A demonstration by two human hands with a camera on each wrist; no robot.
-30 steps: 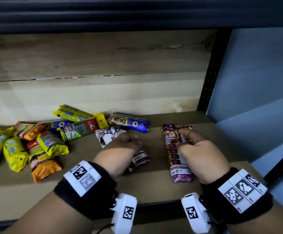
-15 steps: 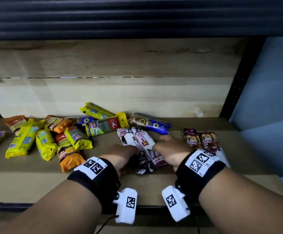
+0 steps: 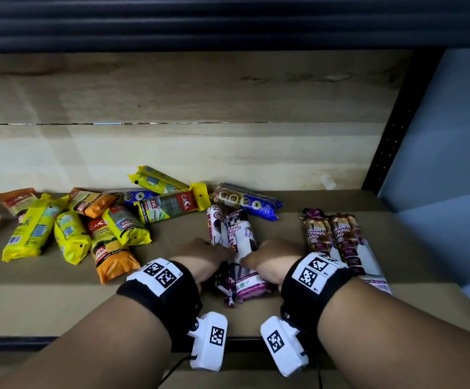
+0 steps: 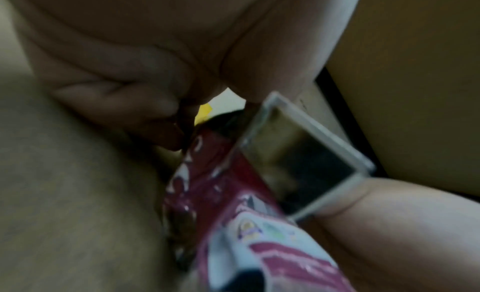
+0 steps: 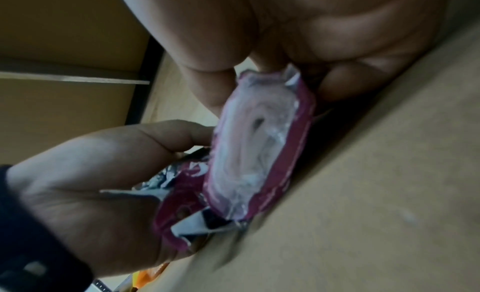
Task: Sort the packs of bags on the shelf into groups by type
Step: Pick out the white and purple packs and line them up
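Observation:
Two white-and-purple drawstring bag packs [image 3: 239,234] lie side by side at the middle of the shelf [image 3: 284,313]. My left hand [image 3: 222,252] grips them from the left and my right hand [image 3: 249,259] from the right, fingers curled against the wrappers. In the right wrist view the rolled end of one pack [image 5: 254,142] sits between my right fingers [image 5: 215,74], with my left hand [image 5: 103,173] against the other pack. The left wrist view is blurred: curled fingers [image 4: 145,103] press a purple wrapper [image 4: 233,214]. Two brown drawstring packs [image 3: 329,237] lie to the right.
A loose pile of yellow packs [image 3: 71,240], orange packs [image 3: 110,256] and a green-and-red pack [image 3: 172,209] fills the left half. A blue pack [image 3: 250,202] lies behind my hands. A black upright post [image 3: 390,141] bounds the shelf on the right, a wooden board [image 3: 172,153] the back.
My right hand has left the brown packs and moved left to the white-and-purple packs. Both hands now close on that pair. The head view has swung left.

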